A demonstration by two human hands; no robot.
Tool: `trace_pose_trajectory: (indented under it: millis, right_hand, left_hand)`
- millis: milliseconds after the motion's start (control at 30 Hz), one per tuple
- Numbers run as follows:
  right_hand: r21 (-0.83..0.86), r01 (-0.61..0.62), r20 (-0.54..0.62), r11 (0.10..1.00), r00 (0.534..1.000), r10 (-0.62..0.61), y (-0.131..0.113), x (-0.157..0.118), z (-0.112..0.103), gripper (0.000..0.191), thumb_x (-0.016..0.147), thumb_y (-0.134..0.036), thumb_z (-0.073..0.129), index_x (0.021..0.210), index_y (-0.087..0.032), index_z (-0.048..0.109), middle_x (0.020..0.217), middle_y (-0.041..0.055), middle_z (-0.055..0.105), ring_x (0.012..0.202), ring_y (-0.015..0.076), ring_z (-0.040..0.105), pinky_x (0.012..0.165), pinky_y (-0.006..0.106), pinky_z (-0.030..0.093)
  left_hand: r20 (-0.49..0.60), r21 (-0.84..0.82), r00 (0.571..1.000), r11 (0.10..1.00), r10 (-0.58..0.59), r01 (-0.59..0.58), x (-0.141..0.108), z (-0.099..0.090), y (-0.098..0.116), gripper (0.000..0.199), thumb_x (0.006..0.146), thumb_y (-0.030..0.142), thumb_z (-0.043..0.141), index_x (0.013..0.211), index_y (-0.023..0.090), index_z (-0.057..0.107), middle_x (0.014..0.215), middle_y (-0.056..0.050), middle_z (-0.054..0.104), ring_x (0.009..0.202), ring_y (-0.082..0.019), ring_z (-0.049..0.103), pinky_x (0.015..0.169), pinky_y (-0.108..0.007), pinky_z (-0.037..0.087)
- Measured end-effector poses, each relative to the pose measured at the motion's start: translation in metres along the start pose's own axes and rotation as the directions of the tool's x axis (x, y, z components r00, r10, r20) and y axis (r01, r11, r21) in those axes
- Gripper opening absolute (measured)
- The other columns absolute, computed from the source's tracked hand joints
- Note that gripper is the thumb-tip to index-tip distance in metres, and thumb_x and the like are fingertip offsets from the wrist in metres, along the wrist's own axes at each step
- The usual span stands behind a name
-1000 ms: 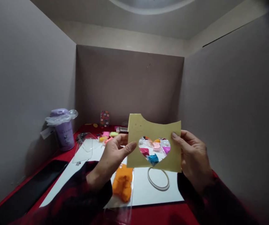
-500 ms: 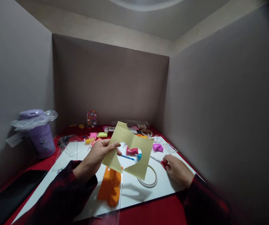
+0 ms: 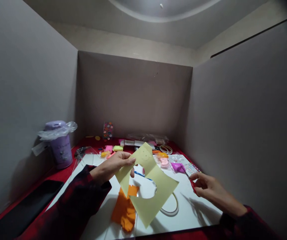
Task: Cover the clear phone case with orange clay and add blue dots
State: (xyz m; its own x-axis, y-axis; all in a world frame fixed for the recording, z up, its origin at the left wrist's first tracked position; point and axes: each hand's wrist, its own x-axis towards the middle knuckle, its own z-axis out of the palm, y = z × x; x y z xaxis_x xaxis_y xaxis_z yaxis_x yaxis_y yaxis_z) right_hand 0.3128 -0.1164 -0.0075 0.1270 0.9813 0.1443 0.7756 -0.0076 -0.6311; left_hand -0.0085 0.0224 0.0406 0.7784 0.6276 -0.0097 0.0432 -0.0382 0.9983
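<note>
Pinched in my left hand [image 3: 117, 166] is a pale yellow paper [image 3: 162, 186] with a large rounded hole cut out of it. A blue pen [image 3: 139, 173] shows through the hole, on the white board. My right hand [image 3: 209, 190] grips red-handled scissors [image 3: 192, 184], their blades pointing up and left near a purple clay packet [image 3: 178, 167]. Below the paper lie an orange clay piece [image 3: 127, 210] and a roll of tape [image 3: 173, 208], partly covered by the paper.
A lilac bin [image 3: 61, 150] with a plastic bag stands at the left, behind a black flat object [image 3: 25, 213]. Clay packets [image 3: 118, 148], tape rings [image 3: 165, 149] and a sticker sheet [image 3: 191, 168] lie farther back. Grey panels [image 3: 133, 96] enclose three sides.
The scissors have been lifted off the board in my right hand. The paper has turned clockwise in my left hand and hangs lower. The whole view has shifted.
</note>
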Motion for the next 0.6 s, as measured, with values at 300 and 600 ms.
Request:
trace_pose_trajectory:
  millis: [300,600]
  right_hand:
    - [0.334,0.006,0.348,0.942,0.929,-0.129,-0.066,-0.024,-0.011,0.018,0.070,-0.016,0.059,0.087,-0.021,0.055,0.063,-0.0050,0.050,0.061,0.0115,0.042,0.061,0.025,0.035]
    - [0.267,0.100,0.395,0.958,0.896,-0.204,-0.085,-0.021,-0.003,0.020,0.068,-0.015,0.060,0.086,-0.023,0.057,0.066,-0.0041,0.052,0.067,0.0141,0.046,0.065,0.027,0.038]
  left_hand:
    - [0.167,0.200,0.982,0.978,-0.091,0.057,-0.003,0.010,0.023,0.027,0.075,0.040,0.057,0.068,0.013,0.059,0.057,-0.003,0.062,0.046,-0.011,0.055,0.045,-0.020,0.040]
    - [0.270,0.221,0.958,0.975,-0.094,0.033,-0.001,0.010,0.026,0.027,0.075,0.039,0.059,0.076,0.013,0.063,0.056,-0.004,0.064,0.047,-0.013,0.058,0.046,-0.021,0.042]
